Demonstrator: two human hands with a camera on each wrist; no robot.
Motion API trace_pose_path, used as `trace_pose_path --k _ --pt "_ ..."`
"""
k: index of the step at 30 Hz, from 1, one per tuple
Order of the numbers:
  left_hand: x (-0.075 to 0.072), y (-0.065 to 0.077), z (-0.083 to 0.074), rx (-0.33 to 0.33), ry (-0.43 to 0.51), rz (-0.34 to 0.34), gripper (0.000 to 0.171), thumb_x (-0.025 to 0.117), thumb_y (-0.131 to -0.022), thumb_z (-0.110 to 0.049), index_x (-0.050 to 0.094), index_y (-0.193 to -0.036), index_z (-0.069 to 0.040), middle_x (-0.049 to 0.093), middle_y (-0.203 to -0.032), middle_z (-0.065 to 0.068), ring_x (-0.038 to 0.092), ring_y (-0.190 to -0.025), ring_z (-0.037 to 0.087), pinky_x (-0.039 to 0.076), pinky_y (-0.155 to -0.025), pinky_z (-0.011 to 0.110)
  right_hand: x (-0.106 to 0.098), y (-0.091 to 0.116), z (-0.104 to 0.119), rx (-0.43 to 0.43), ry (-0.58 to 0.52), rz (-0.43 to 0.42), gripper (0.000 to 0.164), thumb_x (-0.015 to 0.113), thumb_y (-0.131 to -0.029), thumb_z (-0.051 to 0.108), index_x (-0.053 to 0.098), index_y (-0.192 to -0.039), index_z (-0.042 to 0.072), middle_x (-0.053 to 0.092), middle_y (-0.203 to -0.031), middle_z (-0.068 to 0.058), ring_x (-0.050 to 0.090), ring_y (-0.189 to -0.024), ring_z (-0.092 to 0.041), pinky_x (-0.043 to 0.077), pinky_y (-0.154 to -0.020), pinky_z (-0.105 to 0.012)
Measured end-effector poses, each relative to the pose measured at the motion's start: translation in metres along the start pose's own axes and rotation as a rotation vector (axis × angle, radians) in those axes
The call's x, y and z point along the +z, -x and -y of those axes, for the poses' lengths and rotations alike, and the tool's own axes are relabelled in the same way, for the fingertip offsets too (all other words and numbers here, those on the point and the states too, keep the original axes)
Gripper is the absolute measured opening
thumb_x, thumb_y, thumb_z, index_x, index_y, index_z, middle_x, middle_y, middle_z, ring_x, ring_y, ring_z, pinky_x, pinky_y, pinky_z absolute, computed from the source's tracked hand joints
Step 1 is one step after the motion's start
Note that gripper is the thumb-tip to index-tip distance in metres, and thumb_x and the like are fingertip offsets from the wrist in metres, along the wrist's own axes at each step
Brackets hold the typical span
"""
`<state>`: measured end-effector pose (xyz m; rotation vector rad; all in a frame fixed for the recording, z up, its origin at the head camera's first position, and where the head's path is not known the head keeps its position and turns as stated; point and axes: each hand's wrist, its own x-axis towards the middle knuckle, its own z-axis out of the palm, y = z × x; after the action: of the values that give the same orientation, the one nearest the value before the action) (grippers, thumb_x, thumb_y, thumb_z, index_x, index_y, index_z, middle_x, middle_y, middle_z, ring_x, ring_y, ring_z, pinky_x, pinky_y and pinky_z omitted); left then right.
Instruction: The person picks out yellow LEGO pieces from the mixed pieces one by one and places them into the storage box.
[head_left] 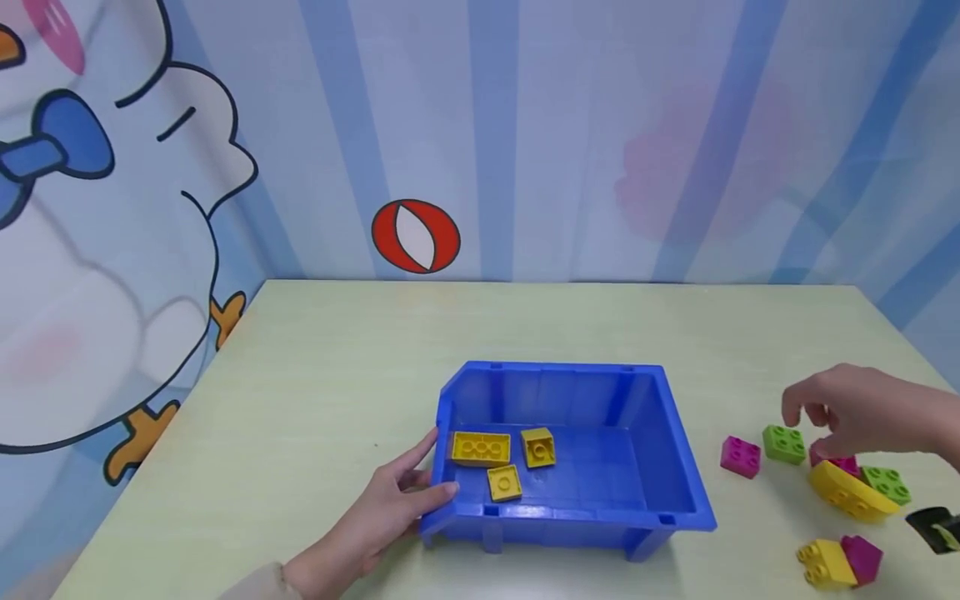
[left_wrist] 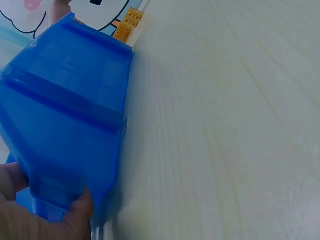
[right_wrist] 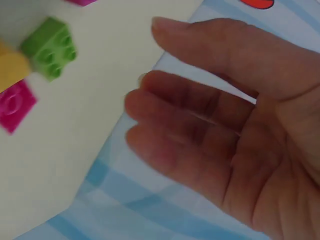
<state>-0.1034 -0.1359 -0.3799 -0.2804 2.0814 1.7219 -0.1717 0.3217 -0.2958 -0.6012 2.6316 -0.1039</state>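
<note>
A blue plastic bin (head_left: 585, 527) stands mid-table, its left edge gripped by my left hand (head_left: 378, 517), with the thumb over the rim. Three yellow toy building blocks lie inside: a long one (head_left: 481, 448), a square one (head_left: 504, 483) and another small one (head_left: 538, 447). My right hand (head_left: 873, 412) hovers over loose blocks at the right, fingers relaxed and palm bare in the right wrist view. Beneath or beside it are a green block (head_left: 783, 444), a partly hidden magenta block (head_left: 842, 464), a curved yellow block (head_left: 852, 493) and a second green block (head_left: 887, 484).
Left of that group lies a magenta block (head_left: 741, 457). Nearer the front are a yellow block (head_left: 826, 564) and a magenta piece (head_left: 862, 559) side by side. A small black object (head_left: 933, 529) shows at the right edge. Behind the pale table (head_left: 337, 333) hangs a cartoon-printed backdrop (head_left: 555, 150).
</note>
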Motion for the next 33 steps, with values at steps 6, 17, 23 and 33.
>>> trace_pose_path --k 6,17,23,33 --pt "-0.001 -0.001 -0.002 0.004 -0.017 -0.001 0.080 0.073 -0.082 -0.027 0.028 -0.148 -0.021 0.051 -0.119 0.020 0.060 -0.090 0.023 0.055 -0.077 0.043 0.027 0.006 -0.024 0.074 -0.055 0.034 0.030 0.080 -0.065 0.001 0.059 -0.082 0.014 0.044 -0.065 0.002 0.039 -0.059 -0.012 0.039 -0.050 -0.020" --pt "0.000 -0.001 -0.002 0.000 -0.015 0.003 0.080 0.072 -0.082 -0.026 0.028 -0.148 -0.021 0.052 -0.118 0.020 0.060 -0.089 0.022 0.055 -0.078 0.042 0.064 0.007 -0.042 0.138 -0.050 0.002 0.040 0.085 -0.060 0.008 0.057 -0.088 0.009 0.051 -0.075 0.002 0.046 -0.068 -0.017 0.048 -0.059 -0.029" --pt "0.000 0.000 -0.001 -0.003 -0.014 -0.001 0.079 0.072 -0.082 -0.026 0.028 -0.148 -0.021 0.052 -0.117 0.020 0.061 -0.088 0.022 0.055 -0.077 0.041 0.069 0.007 -0.041 0.152 -0.050 0.004 0.044 0.086 -0.059 0.006 0.054 -0.089 0.008 0.048 -0.073 0.001 0.044 -0.066 -0.018 0.047 -0.060 -0.030" --pt "0.000 0.001 0.000 -0.001 0.005 0.005 0.078 0.071 -0.083 -0.025 0.028 -0.148 -0.021 0.051 -0.117 0.020 0.061 -0.088 0.022 0.055 -0.077 0.041 0.081 0.002 -0.046 0.172 -0.030 -0.013 0.044 0.082 -0.059 -0.005 0.053 -0.089 0.008 0.053 -0.078 -0.001 0.046 -0.067 -0.020 0.052 -0.061 -0.036"
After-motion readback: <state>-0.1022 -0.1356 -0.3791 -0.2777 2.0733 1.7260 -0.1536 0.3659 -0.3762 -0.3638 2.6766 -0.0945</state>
